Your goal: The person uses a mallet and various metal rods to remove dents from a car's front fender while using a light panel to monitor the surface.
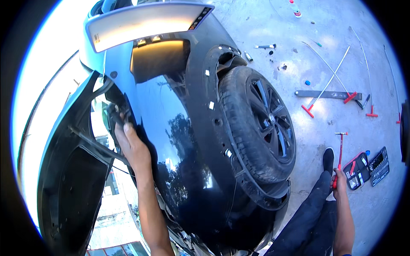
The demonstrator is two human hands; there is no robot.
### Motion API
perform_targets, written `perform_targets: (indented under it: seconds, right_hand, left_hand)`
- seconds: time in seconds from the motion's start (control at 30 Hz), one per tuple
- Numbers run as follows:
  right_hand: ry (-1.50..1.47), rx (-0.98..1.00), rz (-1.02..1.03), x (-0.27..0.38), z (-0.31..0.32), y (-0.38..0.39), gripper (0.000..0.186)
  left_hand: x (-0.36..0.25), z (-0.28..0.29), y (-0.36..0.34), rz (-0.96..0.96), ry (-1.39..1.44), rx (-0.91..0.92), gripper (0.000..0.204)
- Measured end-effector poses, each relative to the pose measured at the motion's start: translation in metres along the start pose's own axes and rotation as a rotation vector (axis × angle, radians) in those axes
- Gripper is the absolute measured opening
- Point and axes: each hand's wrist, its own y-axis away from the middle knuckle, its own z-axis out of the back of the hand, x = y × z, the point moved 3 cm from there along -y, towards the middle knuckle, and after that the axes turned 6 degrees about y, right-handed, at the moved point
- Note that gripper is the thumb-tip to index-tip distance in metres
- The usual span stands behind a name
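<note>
Presently, right hand (340, 182) is closed round the red-handled hammer (340, 153), out to the right of the wheel (273, 119). Left hand (134, 147) half curled at inner edge of the dark fender (171, 141); its hold cannot be told. Judged best: hammer head clear of paint, left fingers steady, lamp panel (145, 27) lighting the surface.

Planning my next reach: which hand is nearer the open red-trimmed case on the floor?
Right. The right hand, holding a red-handled hammer, appears just left of the case; the left hand is far off, beyond the wheel, by the raised panel.
</note>
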Motion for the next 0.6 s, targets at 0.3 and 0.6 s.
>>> perform_targets:
  seconds: [0.3, 0.6]
  right_hand:
    - [0.000, -0.195, -0.100, -0.144, -0.022, 0.060, 0.018]
    - [-0.132, -0.206, 0.353, -0.140, -0.117, 0.098, 0.021]
  left_hand:
    - [-0.002, -0.006, -0.004, -0.357, 0.027, 0.099, 0.050]
    - [0.043, -0.029, -0.137, -1.060, -0.131, 0.200, 0.040]
